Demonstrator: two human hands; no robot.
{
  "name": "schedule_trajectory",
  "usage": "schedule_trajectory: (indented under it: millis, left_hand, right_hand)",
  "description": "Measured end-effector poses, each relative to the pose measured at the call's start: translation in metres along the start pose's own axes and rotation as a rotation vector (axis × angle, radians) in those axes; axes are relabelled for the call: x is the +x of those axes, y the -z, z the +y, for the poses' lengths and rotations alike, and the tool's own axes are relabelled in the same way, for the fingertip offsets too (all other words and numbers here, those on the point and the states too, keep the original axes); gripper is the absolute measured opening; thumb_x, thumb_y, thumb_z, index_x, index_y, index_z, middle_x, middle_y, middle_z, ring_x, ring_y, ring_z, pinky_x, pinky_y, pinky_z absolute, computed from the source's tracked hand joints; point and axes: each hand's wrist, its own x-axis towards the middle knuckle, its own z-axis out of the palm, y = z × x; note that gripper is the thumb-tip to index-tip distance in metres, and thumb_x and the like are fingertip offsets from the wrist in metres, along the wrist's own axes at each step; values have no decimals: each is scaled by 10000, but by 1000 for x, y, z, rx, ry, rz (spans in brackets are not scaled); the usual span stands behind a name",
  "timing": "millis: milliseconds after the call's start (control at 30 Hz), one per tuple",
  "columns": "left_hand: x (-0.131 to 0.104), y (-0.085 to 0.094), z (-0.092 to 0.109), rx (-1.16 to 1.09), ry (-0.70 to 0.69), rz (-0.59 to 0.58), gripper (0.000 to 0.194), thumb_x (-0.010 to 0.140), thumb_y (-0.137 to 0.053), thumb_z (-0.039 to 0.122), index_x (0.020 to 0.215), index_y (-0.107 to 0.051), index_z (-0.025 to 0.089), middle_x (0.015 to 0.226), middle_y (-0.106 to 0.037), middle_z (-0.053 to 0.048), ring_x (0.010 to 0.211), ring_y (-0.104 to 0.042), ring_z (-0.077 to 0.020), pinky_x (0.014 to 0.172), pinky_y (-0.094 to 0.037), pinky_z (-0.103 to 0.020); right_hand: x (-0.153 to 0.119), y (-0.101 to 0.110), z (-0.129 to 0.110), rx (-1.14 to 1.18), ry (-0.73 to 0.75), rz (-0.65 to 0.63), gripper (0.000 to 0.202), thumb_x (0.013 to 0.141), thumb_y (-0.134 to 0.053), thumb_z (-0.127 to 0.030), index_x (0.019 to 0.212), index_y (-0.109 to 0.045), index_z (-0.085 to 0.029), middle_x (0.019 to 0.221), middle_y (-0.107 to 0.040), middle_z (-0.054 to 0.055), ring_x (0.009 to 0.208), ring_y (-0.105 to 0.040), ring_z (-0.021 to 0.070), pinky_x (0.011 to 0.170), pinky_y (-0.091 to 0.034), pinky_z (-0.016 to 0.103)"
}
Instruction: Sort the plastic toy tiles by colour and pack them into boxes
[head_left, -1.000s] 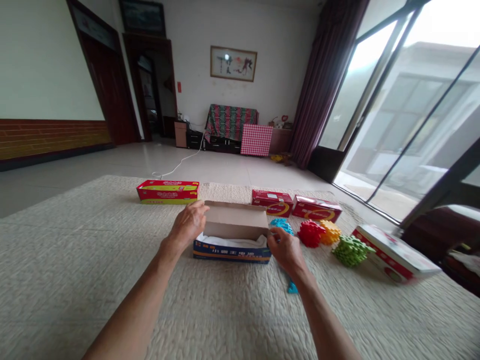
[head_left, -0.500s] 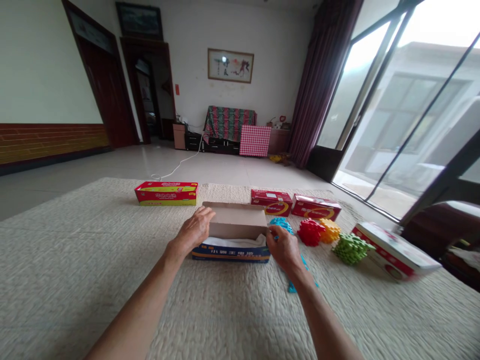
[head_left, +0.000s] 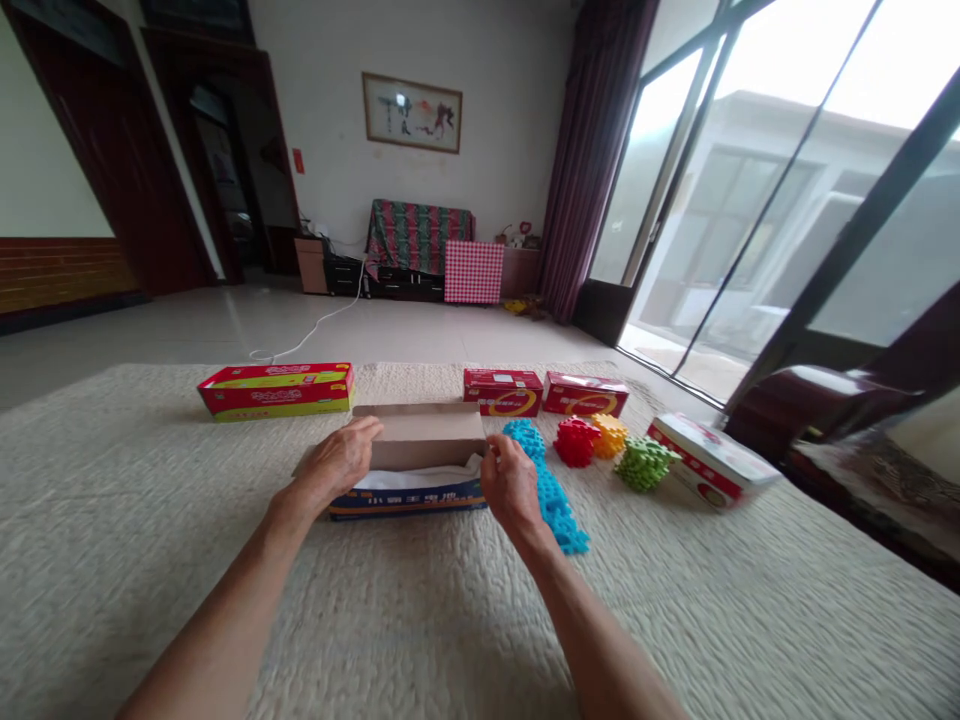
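Observation:
A dark blue cardboard box [head_left: 409,500] stands in front of me with its lid up at the back. White lining [head_left: 416,478] shows inside it. At its left end, my left hand [head_left: 346,455] is closed on the cardboard edge, and a bit of side flap [head_left: 301,462] sticks out past the knuckles. My right hand [head_left: 514,482] pinches the box's right end with bent fingers. Just right of that hand lies a string of light blue interlocking plastic pieces [head_left: 553,498], partly hidden by the wrist.
On the quilted mat [head_left: 420,640] are a red-and-yellow box [head_left: 277,392] at left, two red boxes [head_left: 502,392] behind, and red [head_left: 576,442], orange [head_left: 610,436] and green [head_left: 645,464] clusters of plastic pieces. A white-and-red box [head_left: 712,458] stands farther right.
The view has turned right, so everything sits farther left. Both hands stay at the ends of the blue box. A side flap now shows at the left, and more of the blue pieces is visible.

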Motion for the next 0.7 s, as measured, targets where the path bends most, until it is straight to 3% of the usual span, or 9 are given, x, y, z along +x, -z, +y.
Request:
schedule_trajectory:
  millis: [200, 333, 500, 700]
  left_hand:
    - [1, -4, -2, 2, 44, -5, 418, 788, -365, 181, 1052, -688, 197, 1270, -659, -88, 1174, -614, -215, 1040, -453, -300]
    - [0, -7, -5, 12, 42, 6, 421, 784, -360, 214, 1056, -682, 206, 1265, -662, -76, 1167, -619, -216, 1030, -458, -290]
    - [-1, -8, -7, 37, 64, -4, 449, 790, -339, 219, 1095, -663, 163, 1304, -636, -101, 1176, -611, -237, 1039, -450, -328]
    - [-1, 3, 0, 82, 22, -124, 471, 848, -291, 226, 1179, -618, 154, 1316, -621, -84, 1154, -609, -219, 1015, -447, -311]
  right_hand:
    - [4, 6, -4, 11, -24, -95, 293, 852, -471, -191, 1064, -668, -151, 951, -686, 106, 800, -630, 186, 748, -467, 271]
    - [13, 20, 0, 2, 61, -151, 248, 888, -457, -223, 910, -699, -172, 847, -699, 70, 801, -627, 184, 739, -452, 266]
    - [26, 61, 30, 14, 150, -233, 233, 859, -487, -191, 833, -719, -191, 771, -690, 13, 711, -610, 131, 663, -425, 224]
    - [25, 99, 68, 13, 319, -488, 196, 772, -543, -142, 811, -733, -169, 746, -660, 12, 650, -558, 97, 606, -410, 211]
